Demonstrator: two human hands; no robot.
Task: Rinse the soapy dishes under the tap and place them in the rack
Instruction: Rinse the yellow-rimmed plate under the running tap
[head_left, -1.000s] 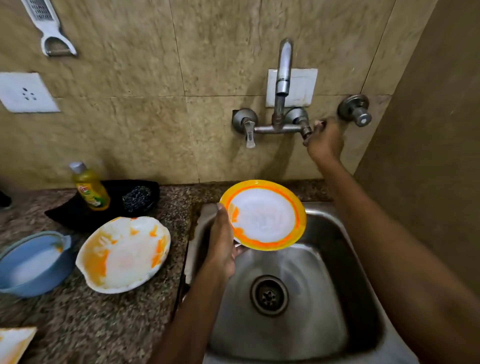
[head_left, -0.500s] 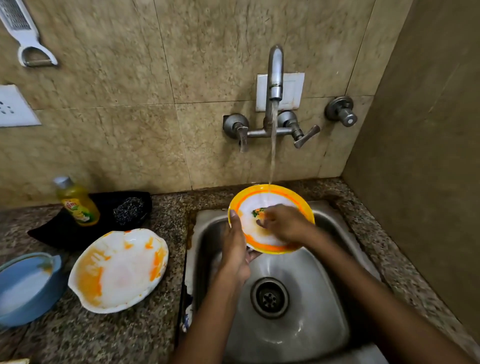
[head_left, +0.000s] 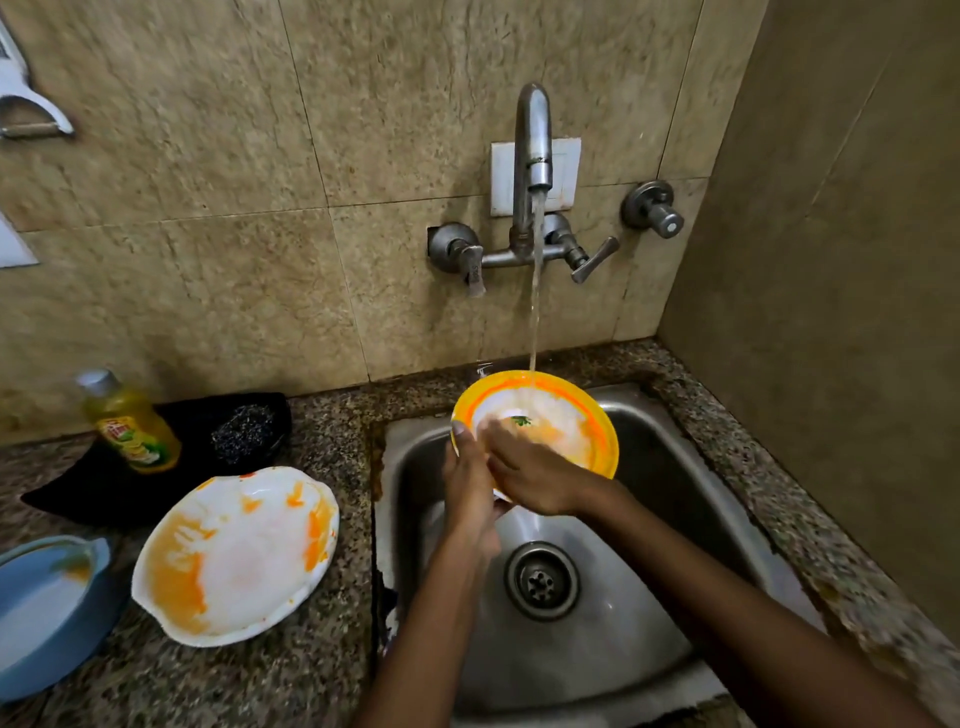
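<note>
The left hand pinches the orange-rimmed plate at its nine-o'clock rim, over the sink. The right hand, off the tap handle since a second ago, rubs the plate's face with flat fingers. Water now falls from the tap at twelve o'clock: rinsing has begun. The large plate waits at nine o'clock.

yellow soap bottle, steel scrubber, black tray

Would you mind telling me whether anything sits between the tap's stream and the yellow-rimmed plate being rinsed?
Nothing visible does: the water stream falls straight onto the plate, which the left hand holds while the right hand rubs lower down.
</note>
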